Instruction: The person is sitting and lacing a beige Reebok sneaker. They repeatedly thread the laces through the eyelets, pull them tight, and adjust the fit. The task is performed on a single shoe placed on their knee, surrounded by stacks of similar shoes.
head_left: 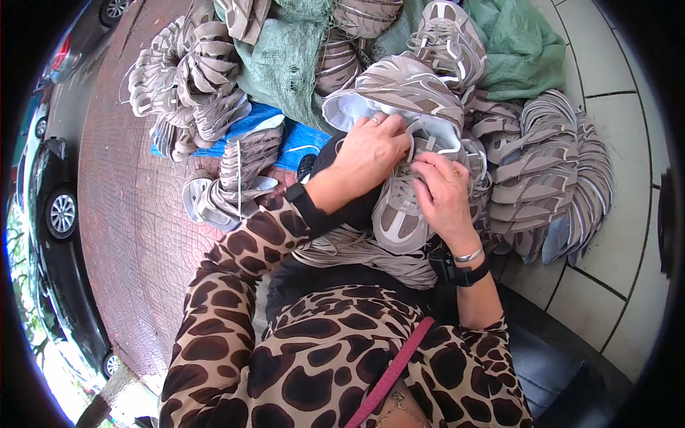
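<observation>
outdoors, red paving [135, 214] lies to the left and pale tiles [621, 143] to the right, with heaps of beige shoe uppers [549, 171] all round. on the lap sits a shoe [399, 214], grey-beige mesh with pale laces. the left hand [367, 150] is curled over its collar, gripping it; the right hand [442, 189] pinches the laces, fingers nearly closed. a lace could likely slip from the pinch or snag on neighbouring uppers, or the shoe might slide off the lap.
</observation>
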Demonstrator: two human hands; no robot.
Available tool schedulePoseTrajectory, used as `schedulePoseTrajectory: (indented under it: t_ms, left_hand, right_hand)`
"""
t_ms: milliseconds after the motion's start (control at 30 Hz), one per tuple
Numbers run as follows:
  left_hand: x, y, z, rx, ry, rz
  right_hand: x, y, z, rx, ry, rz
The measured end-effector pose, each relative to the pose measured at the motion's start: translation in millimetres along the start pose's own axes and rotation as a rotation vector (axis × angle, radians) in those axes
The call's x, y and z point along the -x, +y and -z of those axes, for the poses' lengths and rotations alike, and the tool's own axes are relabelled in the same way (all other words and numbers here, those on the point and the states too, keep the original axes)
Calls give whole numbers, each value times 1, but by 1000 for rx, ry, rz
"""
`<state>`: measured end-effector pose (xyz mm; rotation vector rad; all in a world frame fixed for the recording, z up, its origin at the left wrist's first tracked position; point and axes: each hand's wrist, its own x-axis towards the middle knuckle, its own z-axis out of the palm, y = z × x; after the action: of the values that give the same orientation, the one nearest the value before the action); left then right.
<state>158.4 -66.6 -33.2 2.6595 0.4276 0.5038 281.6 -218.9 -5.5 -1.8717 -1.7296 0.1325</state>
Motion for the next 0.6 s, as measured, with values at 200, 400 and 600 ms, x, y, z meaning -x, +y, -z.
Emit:
schedulePoseTrajectory:
  t_ms: [200, 400, 600]
  left_hand:
    - [-38, -39, 22, 285, -350, -305]
    - [-65, -33, 7, 249, -695, -78]
    - [-83, -34, -30, 187, -294, 294]
  right_hand:
    - [-10, 7, 9, 114, -62, -11]
    - [-14, 14, 8, -53, -98, -149]
    - [-14, 16, -5, -153, -52, -203]
